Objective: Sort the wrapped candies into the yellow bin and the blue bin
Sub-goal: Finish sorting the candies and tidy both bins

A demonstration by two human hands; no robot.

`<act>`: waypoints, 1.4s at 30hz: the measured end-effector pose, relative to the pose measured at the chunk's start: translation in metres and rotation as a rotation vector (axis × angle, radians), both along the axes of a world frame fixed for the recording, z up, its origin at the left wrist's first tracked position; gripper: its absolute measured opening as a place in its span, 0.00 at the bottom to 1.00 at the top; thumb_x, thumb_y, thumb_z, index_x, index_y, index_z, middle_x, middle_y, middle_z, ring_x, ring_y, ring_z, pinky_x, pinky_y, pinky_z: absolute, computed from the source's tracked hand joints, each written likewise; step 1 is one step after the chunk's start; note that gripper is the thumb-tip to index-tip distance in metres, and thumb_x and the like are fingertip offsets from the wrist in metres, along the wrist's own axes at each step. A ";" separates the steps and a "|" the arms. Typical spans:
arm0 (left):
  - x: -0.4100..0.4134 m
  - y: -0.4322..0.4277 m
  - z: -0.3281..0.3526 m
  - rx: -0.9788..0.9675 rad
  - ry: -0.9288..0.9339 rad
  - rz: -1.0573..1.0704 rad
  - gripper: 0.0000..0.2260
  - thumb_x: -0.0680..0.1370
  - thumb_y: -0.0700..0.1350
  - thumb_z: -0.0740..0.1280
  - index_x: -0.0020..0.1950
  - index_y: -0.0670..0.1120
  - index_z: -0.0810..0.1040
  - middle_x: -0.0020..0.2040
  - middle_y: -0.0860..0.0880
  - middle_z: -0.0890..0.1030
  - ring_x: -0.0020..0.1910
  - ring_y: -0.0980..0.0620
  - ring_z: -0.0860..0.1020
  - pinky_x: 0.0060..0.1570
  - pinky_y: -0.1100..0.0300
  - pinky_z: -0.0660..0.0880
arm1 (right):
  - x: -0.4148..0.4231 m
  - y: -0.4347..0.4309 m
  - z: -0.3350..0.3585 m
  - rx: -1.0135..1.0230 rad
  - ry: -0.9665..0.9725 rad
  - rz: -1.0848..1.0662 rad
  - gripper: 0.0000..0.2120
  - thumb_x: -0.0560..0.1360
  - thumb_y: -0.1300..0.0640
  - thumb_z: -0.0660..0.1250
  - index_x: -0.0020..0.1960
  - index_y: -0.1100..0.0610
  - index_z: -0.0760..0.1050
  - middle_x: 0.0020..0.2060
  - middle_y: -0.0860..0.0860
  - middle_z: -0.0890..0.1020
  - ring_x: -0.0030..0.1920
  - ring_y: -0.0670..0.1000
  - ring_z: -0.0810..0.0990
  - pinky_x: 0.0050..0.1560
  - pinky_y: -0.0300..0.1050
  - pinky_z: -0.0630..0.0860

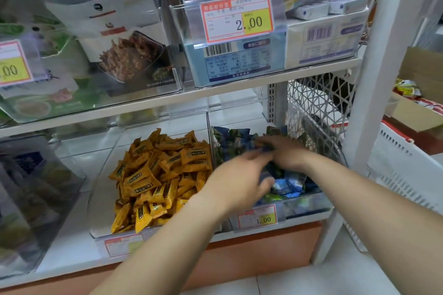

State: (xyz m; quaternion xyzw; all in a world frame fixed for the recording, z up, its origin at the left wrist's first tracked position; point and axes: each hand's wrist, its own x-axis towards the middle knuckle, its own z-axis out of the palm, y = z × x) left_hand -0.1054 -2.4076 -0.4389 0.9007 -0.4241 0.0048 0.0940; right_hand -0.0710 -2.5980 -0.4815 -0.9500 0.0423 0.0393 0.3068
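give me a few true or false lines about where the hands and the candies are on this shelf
1. The left hand and the right hand are both over the blue bin. True.
2. The yellow candies lie in the bin to the right of the blue bin. False: their bin is to its left.
3. The price tag on the blue bin's front reads 1.00. True.
4. The left hand rests on the yellow candies. False: it is over the blue bin.
5. The upper tag on the shelf above reads 5.00. False: it reads 2.00.
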 end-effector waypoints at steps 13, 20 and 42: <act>0.020 0.037 -0.013 0.180 -0.271 -0.072 0.21 0.80 0.63 0.50 0.57 0.58 0.81 0.54 0.58 0.82 0.55 0.55 0.77 0.61 0.54 0.70 | -0.004 -0.015 0.011 -0.060 -0.111 -0.105 0.06 0.76 0.46 0.69 0.47 0.47 0.75 0.46 0.44 0.78 0.46 0.46 0.76 0.39 0.42 0.69; 0.020 0.006 -0.019 0.115 -0.316 0.172 0.22 0.77 0.67 0.58 0.62 0.54 0.74 0.43 0.51 0.82 0.45 0.47 0.81 0.52 0.53 0.71 | -0.036 -0.016 0.031 0.167 -0.337 -0.207 0.13 0.65 0.54 0.82 0.40 0.52 0.77 0.40 0.50 0.82 0.41 0.51 0.80 0.39 0.45 0.74; 0.006 0.006 0.026 -1.185 0.884 0.359 0.11 0.82 0.38 0.59 0.57 0.47 0.79 0.49 0.45 0.86 0.45 0.45 0.86 0.43 0.58 0.82 | -0.077 0.028 0.059 0.842 -0.391 -0.104 0.10 0.74 0.65 0.73 0.49 0.51 0.81 0.43 0.49 0.86 0.44 0.46 0.84 0.40 0.38 0.79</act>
